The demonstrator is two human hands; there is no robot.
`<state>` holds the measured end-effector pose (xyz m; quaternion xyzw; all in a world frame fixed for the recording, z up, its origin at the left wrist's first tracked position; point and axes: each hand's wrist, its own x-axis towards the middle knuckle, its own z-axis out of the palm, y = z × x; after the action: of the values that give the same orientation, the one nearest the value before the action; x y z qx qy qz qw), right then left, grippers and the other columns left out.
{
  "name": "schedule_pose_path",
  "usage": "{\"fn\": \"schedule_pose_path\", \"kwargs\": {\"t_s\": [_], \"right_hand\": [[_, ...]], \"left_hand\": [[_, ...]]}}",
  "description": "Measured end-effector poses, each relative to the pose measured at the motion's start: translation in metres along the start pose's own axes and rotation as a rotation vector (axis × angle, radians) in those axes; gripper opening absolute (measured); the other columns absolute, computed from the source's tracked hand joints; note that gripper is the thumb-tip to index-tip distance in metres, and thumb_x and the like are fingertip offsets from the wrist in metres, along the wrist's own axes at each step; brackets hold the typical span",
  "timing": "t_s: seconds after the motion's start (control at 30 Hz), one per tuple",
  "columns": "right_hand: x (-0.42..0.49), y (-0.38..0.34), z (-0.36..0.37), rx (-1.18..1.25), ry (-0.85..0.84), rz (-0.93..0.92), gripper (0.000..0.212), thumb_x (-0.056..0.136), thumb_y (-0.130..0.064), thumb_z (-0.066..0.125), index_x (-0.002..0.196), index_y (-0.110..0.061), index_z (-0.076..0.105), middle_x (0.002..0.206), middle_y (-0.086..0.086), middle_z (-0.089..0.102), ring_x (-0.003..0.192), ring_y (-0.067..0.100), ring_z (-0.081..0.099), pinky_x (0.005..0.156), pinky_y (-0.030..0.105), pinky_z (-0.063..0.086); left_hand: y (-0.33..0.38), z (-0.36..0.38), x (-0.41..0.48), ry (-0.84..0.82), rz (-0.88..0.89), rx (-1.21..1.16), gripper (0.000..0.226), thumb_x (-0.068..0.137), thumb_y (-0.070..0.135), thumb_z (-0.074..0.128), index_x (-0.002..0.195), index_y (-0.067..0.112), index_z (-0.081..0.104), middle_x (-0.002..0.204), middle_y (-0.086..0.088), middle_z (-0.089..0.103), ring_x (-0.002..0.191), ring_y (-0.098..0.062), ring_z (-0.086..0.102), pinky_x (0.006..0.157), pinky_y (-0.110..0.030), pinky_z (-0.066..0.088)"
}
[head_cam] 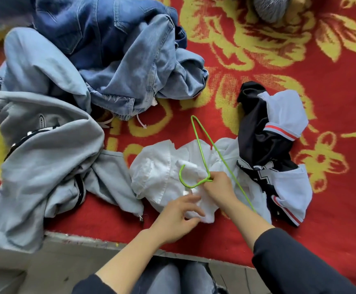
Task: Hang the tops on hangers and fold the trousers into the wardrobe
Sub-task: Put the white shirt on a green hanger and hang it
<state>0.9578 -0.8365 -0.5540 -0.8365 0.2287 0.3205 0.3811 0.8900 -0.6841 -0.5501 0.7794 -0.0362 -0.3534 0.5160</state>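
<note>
A crumpled white top point(162, 177) lies on the red carpet in front of me. My right hand point(219, 187) grips a green wire hanger point(200, 149) at the base of its hook, holding it over the white top. My left hand point(177, 217) pinches the white fabric near its front edge. A black and white jersey point(268, 141) lies to the right, touching the white top. On the left is a grey hoodie point(45, 158). Blue jeans point(109, 49) are heaped at the back left.
The red and yellow patterned carpet point(300, 60) ends at a grey floor strip point(35, 262) near my knees. A grey knitted item point(270, 7) sits at the top edge.
</note>
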Motion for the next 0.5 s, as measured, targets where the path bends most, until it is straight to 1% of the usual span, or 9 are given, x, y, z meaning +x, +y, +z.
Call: {"fn": "schedule_pose_path", "kwargs": {"t_s": [0.07, 0.13, 0.2, 0.3, 0.37, 0.4, 0.43, 0.47, 0.5], "right_hand": [[0.000, 0.003, -0.004, -0.023, 0.052, -0.023, 0.022, 0.080, -0.007, 0.058, 0.059, -0.016, 0.058, 0.054, -0.004, 0.049, 0.067, 0.018, 0.047, 0.058, 0.028, 0.030], [-0.002, 0.005, -0.009, 0.031, 0.077, -0.040, 0.013, 0.080, -0.001, 0.053, 0.074, -0.006, 0.064, 0.067, 0.004, 0.060, 0.069, 0.017, 0.050, 0.057, 0.028, 0.032], [-0.007, 0.005, -0.015, 0.197, 0.048, -0.027, 0.012, 0.081, 0.000, 0.053, 0.073, -0.004, 0.061, 0.061, 0.000, 0.054, 0.060, 0.012, 0.044, 0.050, 0.024, 0.031], [-0.016, 0.001, -0.028, 0.502, 0.012, 0.089, 0.017, 0.084, 0.002, 0.055, 0.073, -0.010, 0.058, 0.060, 0.002, 0.045, 0.055, 0.014, 0.041, 0.048, 0.022, 0.031], [-0.021, 0.001, -0.040, 0.674, 0.015, 0.166, 0.009, 0.082, 0.001, 0.057, 0.078, -0.004, 0.062, 0.067, 0.010, 0.053, 0.056, 0.017, 0.051, 0.050, 0.025, 0.038], [-0.025, 0.002, -0.047, 0.737, 0.038, 0.184, 0.006, 0.080, 0.000, 0.060, 0.083, 0.000, 0.065, 0.072, 0.014, 0.059, 0.060, 0.021, 0.056, 0.054, 0.028, 0.042], [-0.028, 0.005, -0.052, 0.764, 0.075, 0.194, 0.013, 0.078, -0.002, 0.063, 0.089, 0.004, 0.066, 0.077, 0.016, 0.063, 0.066, 0.023, 0.059, 0.057, 0.029, 0.045], [-0.033, 0.009, -0.057, 0.744, 0.116, 0.195, 0.015, 0.077, -0.004, 0.065, 0.089, 0.004, 0.068, 0.078, 0.014, 0.064, 0.067, 0.023, 0.060, 0.056, 0.027, 0.045], [-0.037, 0.014, -0.061, 0.683, 0.166, 0.179, 0.008, 0.076, -0.004, 0.066, 0.082, 0.000, 0.068, 0.073, 0.010, 0.063, 0.062, 0.021, 0.059, 0.051, 0.023, 0.044]], "left_hand": [[0.003, -0.001, -0.003, 0.116, -0.120, -0.098, 0.023, 0.071, 0.014, 0.057, 0.081, 0.028, 0.073, 0.112, 0.018, 0.062, 0.108, 0.006, 0.055, 0.092, -0.013, 0.039], [0.002, -0.012, 0.001, 0.368, -0.245, -0.136, 0.023, 0.075, 0.007, 0.057, 0.080, 0.027, 0.068, 0.093, 0.011, 0.068, 0.093, -0.008, 0.062, 0.082, -0.025, 0.046], [-0.003, -0.027, 0.008, 0.558, -0.293, -0.037, 0.023, 0.080, 0.006, 0.059, 0.096, 0.021, 0.065, 0.101, 0.002, 0.066, 0.098, -0.017, 0.060, 0.085, -0.029, 0.046], [-0.012, -0.041, 0.018, 0.517, -0.365, 0.232, 0.064, 0.078, 0.018, 0.063, 0.137, 0.026, 0.040, 0.144, -0.004, 0.035, 0.134, -0.022, 0.030, 0.105, -0.035, 0.031], [-0.015, -0.045, 0.023, 0.450, -0.446, 0.313, 0.083, 0.078, 0.025, 0.063, 0.147, 0.034, 0.017, 0.157, -0.003, 0.009, 0.144, -0.023, 0.005, 0.114, -0.044, 0.018], [-0.019, -0.047, 0.025, 0.433, -0.492, 0.327, 0.085, 0.080, 0.027, 0.061, 0.149, 0.033, 0.012, 0.158, -0.003, 0.004, 0.145, -0.024, 0.001, 0.116, -0.046, 0.015], [-0.022, -0.048, 0.026, 0.417, -0.538, 0.337, 0.080, 0.083, 0.030, 0.059, 0.149, 0.030, 0.014, 0.158, -0.004, 0.007, 0.145, -0.025, 0.003, 0.116, -0.047, 0.017], [-0.026, -0.050, 0.028, 0.393, -0.580, 0.351, 0.067, 0.087, 0.031, 0.056, 0.146, 0.024, 0.026, 0.156, -0.007, 0.018, 0.143, -0.028, 0.012, 0.113, -0.048, 0.023], [-0.027, -0.054, 0.029, 0.394, -0.584, 0.363, 0.046, 0.089, 0.031, 0.053, 0.133, 0.018, 0.047, 0.145, -0.011, 0.038, 0.136, -0.031, 0.028, 0.106, -0.048, 0.033]]}}
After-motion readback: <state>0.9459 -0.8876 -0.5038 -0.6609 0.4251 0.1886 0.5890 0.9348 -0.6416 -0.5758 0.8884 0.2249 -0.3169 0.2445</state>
